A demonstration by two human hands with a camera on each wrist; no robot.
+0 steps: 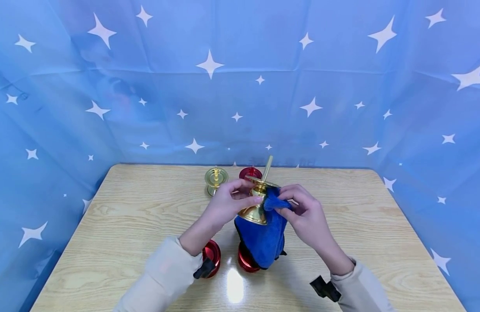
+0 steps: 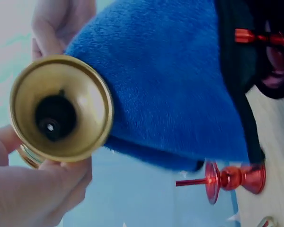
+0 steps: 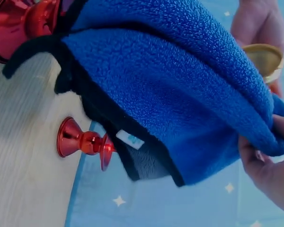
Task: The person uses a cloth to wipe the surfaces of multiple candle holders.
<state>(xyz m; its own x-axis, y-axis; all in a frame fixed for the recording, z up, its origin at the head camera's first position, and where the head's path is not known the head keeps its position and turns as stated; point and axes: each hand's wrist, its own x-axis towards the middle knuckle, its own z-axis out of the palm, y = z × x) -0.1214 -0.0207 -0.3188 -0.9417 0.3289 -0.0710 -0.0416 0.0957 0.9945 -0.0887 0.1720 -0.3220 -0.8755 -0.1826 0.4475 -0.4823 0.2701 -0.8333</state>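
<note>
Above the middle of the table, my left hand grips a shiny gold candlestick by its waist, below the round dish. It tilts, its thin spike pointing up and to the right. In the left wrist view the hollow underside of its base faces the camera. My right hand pinches a bunched part of a blue cloth close against the candlestick's right side. The rest of the cloth, edged in black with a small white label, hangs down over part of a red candlestick.
A second gold candlestick stands at the back of the table, and a red candlestick stands beside it, partly hidden by the held one. Another red candlestick is near the front, partly behind my left sleeve. A starred blue curtain surrounds the table.
</note>
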